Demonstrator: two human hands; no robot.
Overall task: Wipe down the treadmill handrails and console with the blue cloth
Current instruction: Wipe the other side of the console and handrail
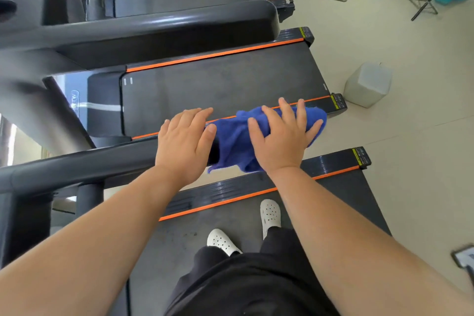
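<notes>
Markings: a pale logo (74,101) on the neighbouring treadmill's front cover, at 10 o'clock from the hands, is too blurred to read with certainty. The yellow warning labels (359,155) at the rear deck corners carry print too small to read.

Cloth position: the blue cloth (233,136) is draped over the end of the black handrail (89,167).

Right hand (280,141): fingers spread and straight, palm pressing flat on the cloth.

Left hand (183,143): at 9 o'clock from the cloth, laid over the bare handrail with fingers extended and the thumb touching the cloth edge.
</notes>
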